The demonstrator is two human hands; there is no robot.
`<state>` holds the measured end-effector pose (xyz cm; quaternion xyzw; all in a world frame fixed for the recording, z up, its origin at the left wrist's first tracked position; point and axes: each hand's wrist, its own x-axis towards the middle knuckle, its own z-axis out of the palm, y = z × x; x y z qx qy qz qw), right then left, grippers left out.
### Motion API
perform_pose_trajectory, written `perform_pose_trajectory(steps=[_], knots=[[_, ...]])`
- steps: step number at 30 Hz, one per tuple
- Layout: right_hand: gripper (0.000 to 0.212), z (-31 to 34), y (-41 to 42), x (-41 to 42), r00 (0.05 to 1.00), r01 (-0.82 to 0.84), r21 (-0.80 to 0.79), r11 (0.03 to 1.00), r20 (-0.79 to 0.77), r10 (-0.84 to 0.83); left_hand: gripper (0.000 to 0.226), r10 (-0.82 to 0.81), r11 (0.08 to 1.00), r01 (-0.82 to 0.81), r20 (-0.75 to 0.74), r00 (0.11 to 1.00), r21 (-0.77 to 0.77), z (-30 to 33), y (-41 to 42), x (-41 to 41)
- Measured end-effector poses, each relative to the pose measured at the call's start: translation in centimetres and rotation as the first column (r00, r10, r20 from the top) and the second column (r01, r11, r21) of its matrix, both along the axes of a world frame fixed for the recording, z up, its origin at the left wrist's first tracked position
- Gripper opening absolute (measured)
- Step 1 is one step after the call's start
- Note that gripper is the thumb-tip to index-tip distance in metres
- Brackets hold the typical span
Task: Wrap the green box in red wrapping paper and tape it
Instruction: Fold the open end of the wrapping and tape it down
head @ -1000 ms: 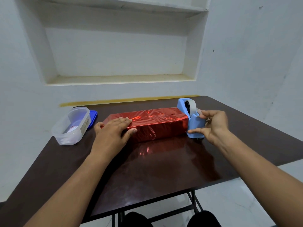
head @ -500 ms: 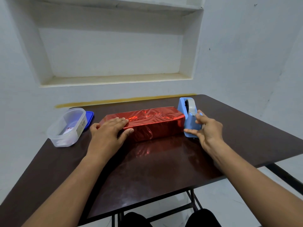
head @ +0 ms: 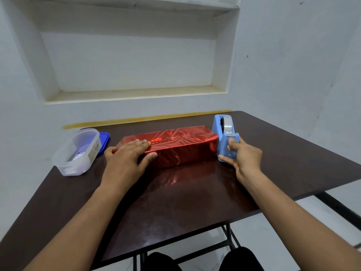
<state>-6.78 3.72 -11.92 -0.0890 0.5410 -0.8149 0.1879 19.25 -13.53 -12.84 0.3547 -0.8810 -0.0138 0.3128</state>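
The box [head: 181, 151] lies across the far middle of the dark table [head: 175, 208], fully covered in shiny red wrapping paper; no green shows. My left hand [head: 127, 159] rests flat on the box's left end, thumb against its front face. A light blue tape dispenser [head: 219, 132] with a grey tape roll [head: 227, 125] stands at the box's right end. My right hand [head: 246, 159] holds the dispenser's front, index fingertip just under the cutter and thumb at the base. Whether a tape end is pinched is unclear.
A clear plastic container [head: 78, 151] sits at the table's left, with a blue lid [head: 105, 139] behind it. A white wall with a recessed shelf [head: 132, 92] rises just behind the table. The table's right edge [head: 332, 184] drops to a tiled floor.
My right hand first gripped the dispenser, then spread its fingers, and now has index finger and thumb on its front again. The left hand and box have stayed put; the camera tilted slightly.
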Motion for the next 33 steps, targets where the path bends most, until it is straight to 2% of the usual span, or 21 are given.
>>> perform_pose_trajectory(steps=[5,12,15,17,19,21,24,27,30,33], knots=[[0.018,0.2,0.5,-1.4,0.998,-0.030,0.131,0.991,-0.052,0.037,0.070,-0.011,1.000,0.011,-0.009,1.000,0.000,0.0,0.1,0.1],[0.024,-0.4,0.6,-3.7,0.993,-0.039,0.274,0.961,-0.097,0.068,0.066,0.000,1.000,0.000,-0.005,1.000,-0.002,0.1,0.1,-0.1],[0.007,-1.1,1.7,-3.8,0.967,-0.041,0.411,0.911,-0.214,0.140,0.063,0.004,1.000,-0.004,-0.006,1.000,-0.009,0.0,0.1,-0.1],[0.018,-0.9,3.0,-3.2,0.921,0.059,0.549,0.834,-0.352,0.167,0.063,0.000,1.000,0.000,-0.007,1.000,-0.012,0.0,0.2,-0.1],[0.027,0.2,4.5,-1.4,0.847,0.176,0.610,0.772,-0.493,0.197,0.061,-0.004,1.000,0.003,-0.013,1.000,-0.018,0.0,0.2,-0.1],[0.028,1.7,5.5,0.9,0.752,0.259,0.577,0.775,-0.624,0.213,0.061,0.009,0.998,-0.009,0.004,1.000,-0.054,0.0,0.2,-0.1],[0.022,4.5,5.0,3.7,0.645,0.229,0.494,0.839,-0.722,0.249,0.063,0.040,0.997,-0.038,0.020,0.999,-0.071,0.1,0.2,0.1],[0.022,6.8,2.8,4.4,0.589,0.015,0.542,0.840,-0.683,0.431,0.064,0.062,0.995,-0.064,-0.031,0.998,-0.073,0.2,0.3,0.3],[0.020,8.4,-0.6,4.4,0.483,-0.157,0.652,0.742,-0.605,0.633,0.067,0.055,0.996,-0.061,-0.093,0.994,-0.059,0.1,0.1,0.6],[0.020,9.8,-4.0,4.5,0.376,-0.232,0.758,0.610,-0.508,0.775,0.081,0.050,0.998,-0.052,-0.101,0.994,-0.022,0.1,-0.3,0.9]])
